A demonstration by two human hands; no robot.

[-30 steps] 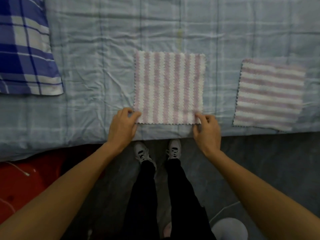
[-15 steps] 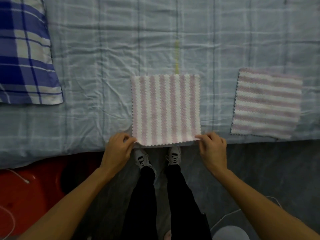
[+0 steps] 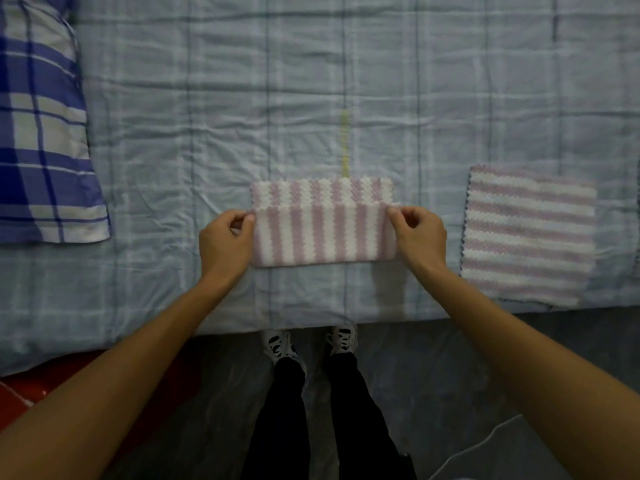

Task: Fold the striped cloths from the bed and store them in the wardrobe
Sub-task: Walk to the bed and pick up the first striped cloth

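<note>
Hands are pinching the striped cloth's [image 3: 323,233] folded-over corners, left hand [image 3: 225,242] and right hand [image 3: 420,237]; a second striped cloth [image 3: 528,233] is lying flat nearby on the bed [image 3: 242,98].

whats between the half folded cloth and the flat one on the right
Head view: the right hand, pinching the half-folded cloth, then only bedsheet before the flat cloth.

The striped cloth [image 3: 323,237] is seen as soft, nubbly pile fabric, smoother on its folded-over face. The second striped cloth [image 3: 530,233] is shown equally fleecy. The bed [image 3: 207,116] is covered in thin, matt, creased woven cloth, the pillow [image 3: 41,133] in smoother fabric.
</note>
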